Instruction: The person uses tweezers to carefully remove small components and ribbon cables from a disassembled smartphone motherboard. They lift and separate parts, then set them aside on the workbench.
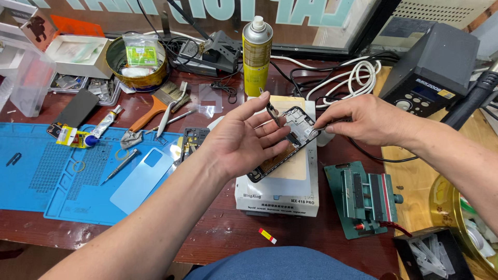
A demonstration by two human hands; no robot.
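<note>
Meanwhile left hand (236, 142) cradles flat black phone frame (290, 140), right hand (363, 122) pinching its edge

Phone frame (282, 150) partly behind left hand (236, 140)

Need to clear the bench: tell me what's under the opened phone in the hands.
Under the opened phone sits a white box-shaped machine with a tan pad on top. The left hand and the phone cover part of the pad, so anything lying there is hidden.
</note>
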